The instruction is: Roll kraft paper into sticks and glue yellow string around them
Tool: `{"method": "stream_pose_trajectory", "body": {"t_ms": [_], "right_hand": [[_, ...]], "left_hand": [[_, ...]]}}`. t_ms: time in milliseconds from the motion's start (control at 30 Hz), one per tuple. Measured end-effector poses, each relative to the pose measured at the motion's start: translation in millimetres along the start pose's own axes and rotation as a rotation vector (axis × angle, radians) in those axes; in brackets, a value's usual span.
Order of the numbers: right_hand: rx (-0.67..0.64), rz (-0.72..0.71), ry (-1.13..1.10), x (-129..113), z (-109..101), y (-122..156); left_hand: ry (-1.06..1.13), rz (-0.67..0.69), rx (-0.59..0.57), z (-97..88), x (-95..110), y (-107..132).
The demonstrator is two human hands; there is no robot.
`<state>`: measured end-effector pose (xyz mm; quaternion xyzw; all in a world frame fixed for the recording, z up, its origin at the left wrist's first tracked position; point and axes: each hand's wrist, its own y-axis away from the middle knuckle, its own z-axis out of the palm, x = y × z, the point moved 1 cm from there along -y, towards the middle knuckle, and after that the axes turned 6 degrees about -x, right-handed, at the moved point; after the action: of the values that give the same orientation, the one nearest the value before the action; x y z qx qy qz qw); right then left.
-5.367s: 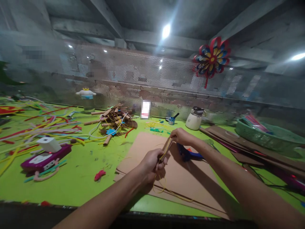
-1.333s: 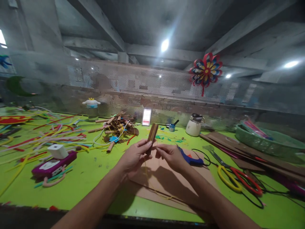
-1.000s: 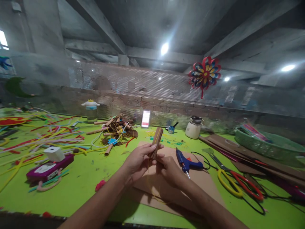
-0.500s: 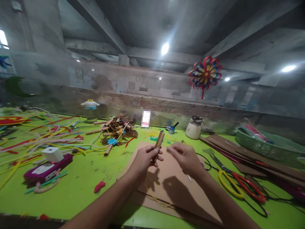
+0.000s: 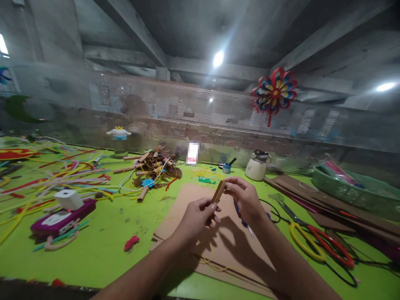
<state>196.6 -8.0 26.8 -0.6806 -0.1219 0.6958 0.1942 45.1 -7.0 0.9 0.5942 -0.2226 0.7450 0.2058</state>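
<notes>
My left hand is closed around a short folded strip of brown cardboard, which tilts up to the right. At the strip's upper end, the thumb and fingertips of my right hand are pinched together against it. Both hands are above a sheet of brown cardboard lying on the green table. Thin yellow string trails over the sheet below my left hand. Partly covered by my right hand lies a dark blue tool with a clear rod at its end.
Scissors with yellow and red handles lie at the right, near a green basket and cardboard pieces. A white jug stands at the back. Leftward are a pile of cardboard rolls, a purple power strip and scattered coloured pipe cleaners.
My right hand has come left to the strip's upper end, where earlier it was apart from it. The strip and my left hand have shifted slightly right and tilted more.
</notes>
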Motion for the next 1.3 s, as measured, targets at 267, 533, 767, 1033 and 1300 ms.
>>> {"method": "stream_pose_trajectory", "body": {"t_ms": [267,533,767,1033,1300], "right_hand": [[0.028,-0.037,-0.051,11.3,-1.0,0.3],[0.051,-0.019,-0.042,11.9,1.3,2.5],[-0.026,0.061,-0.026,10.5,-1.4,1.7],[0.003,0.083,-0.021,11.3,-9.4,0.2],[-0.058,0.106,0.692,9.1,-73.7,10.3]], "left_hand": [[-0.006,-0.030,0.014,0.7,-4.2,0.3],[0.005,-0.022,0.017,1.4,-9.4,-0.8],[0.032,-0.021,0.006,0.9,-14.1,-1.8],[0.004,-0.028,0.032,-3.9,-11.7,-3.4],[0.156,-0.112,0.121,-12.8,-17.3,-6.3]]}}
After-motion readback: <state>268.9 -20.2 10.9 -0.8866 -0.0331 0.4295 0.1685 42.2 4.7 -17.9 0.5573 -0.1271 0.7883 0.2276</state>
